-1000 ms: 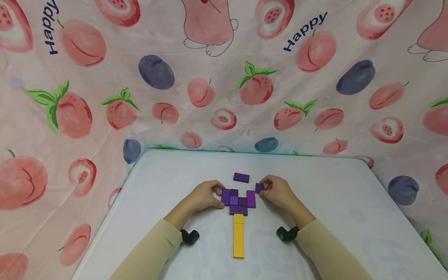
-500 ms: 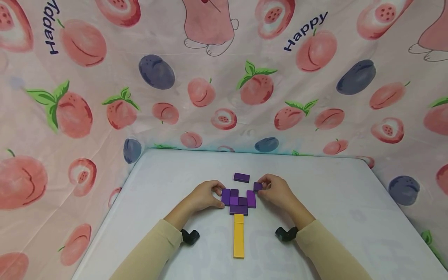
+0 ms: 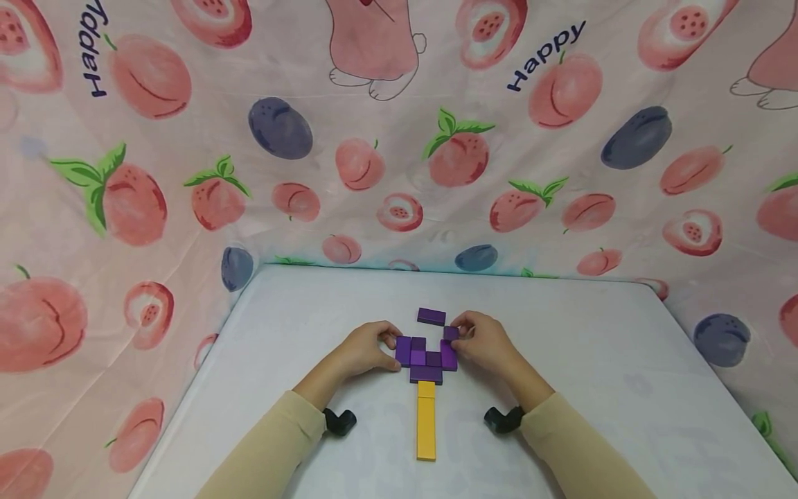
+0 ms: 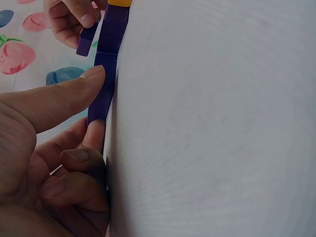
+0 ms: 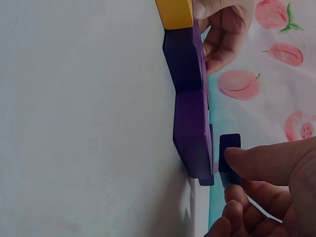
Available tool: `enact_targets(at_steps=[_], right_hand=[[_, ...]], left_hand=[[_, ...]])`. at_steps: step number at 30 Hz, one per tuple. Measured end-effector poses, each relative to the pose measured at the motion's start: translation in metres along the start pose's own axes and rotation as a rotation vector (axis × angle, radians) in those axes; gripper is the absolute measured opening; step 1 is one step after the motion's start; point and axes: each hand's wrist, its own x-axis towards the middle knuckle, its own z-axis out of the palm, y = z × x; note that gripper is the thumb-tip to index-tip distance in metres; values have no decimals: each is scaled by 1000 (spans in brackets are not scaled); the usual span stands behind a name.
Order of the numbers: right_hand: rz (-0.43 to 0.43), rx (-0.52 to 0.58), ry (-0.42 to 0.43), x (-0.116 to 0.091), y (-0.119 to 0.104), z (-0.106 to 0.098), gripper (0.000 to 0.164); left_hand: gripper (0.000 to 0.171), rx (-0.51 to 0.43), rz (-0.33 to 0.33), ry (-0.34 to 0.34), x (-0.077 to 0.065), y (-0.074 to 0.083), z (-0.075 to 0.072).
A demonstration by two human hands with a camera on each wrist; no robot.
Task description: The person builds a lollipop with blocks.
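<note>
A flat figure of purple and yellow blocks lies on the white table. My left hand [image 3: 364,352] holds the upright purple block [image 3: 403,352] at the figure's left edge between thumb and fingertips. With thumb and fingertips my right hand [image 3: 489,341] pinches a small purple block [image 3: 451,333], raised off the table in the right wrist view. It hangs near the far end of the right-hand purple block [image 3: 448,355], which the right fingers partly cover. A wide purple block [image 3: 426,374] lies nearest the yellow stem [image 3: 426,428].
One loose purple block [image 3: 431,316] lies beyond the figure. The white table [image 3: 561,333] extends on both sides. A fruit-print cloth [image 3: 399,138] hangs behind and at the sides. Black wrist devices [image 3: 340,422] sit at both sleeves.
My right hand has moved left with the small purple block, bringing it over the far end of the right-hand purple block. The left hand stays in place.
</note>
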Motion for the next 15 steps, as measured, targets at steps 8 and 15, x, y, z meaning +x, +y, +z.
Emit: enact_targets(at_steps=[8,15], right_hand=[[-11,-8,-8,-2,-7,4,29],[-13,-7,-23,-2,-11,8,28]], left_hand=[[58,10,5,2,0,0,0],[58,13,7,2,-1,1,0]])
